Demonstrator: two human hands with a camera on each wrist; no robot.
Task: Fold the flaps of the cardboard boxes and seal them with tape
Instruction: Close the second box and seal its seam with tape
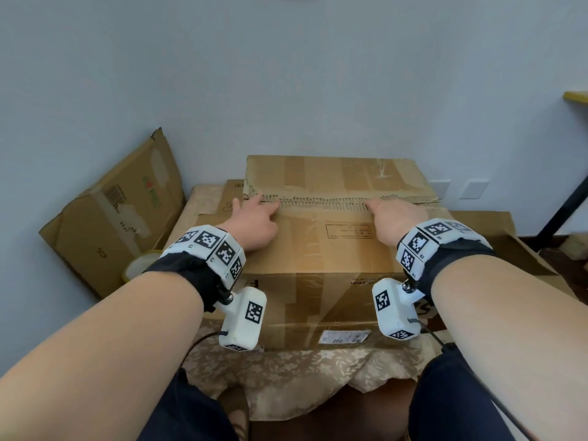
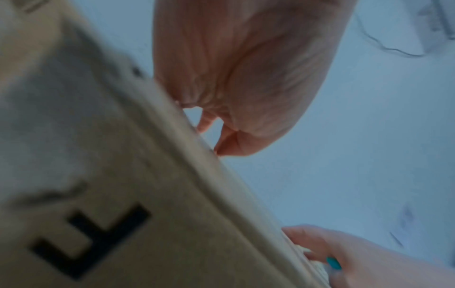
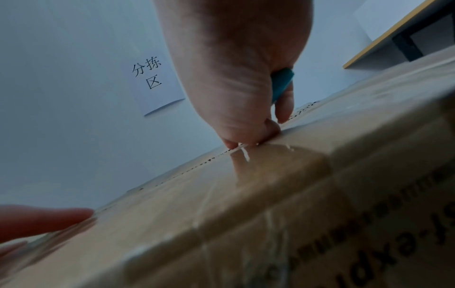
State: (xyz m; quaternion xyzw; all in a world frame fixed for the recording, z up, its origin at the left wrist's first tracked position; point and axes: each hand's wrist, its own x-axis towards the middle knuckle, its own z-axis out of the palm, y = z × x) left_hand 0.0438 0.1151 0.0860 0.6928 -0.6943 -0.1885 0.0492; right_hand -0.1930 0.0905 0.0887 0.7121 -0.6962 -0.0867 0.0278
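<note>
- Head view: both of my hands rest on top of the cardboard box (image 1: 318,249), which sits on the patterned cloth (image 1: 286,370) before me. My left hand (image 1: 254,222) and right hand (image 1: 396,219) press flat, fingers extended, at the seam (image 1: 324,202) where near flap meets far flap (image 1: 334,175). Flaps are folded shut; no fresh tape crosses the seam, so sealing appears to remain. A tape roll (image 1: 140,265) lies left of the box. The box's long axis runs left to right, its top facing up.
- Left wrist view: blurred; my left hand (image 2: 246,78) touches the cardboard edge, with no grip on anything.
- Right wrist view: my right hand (image 3: 236,87) presses fingertips onto the flap edge; a teal nail shows.
</note>
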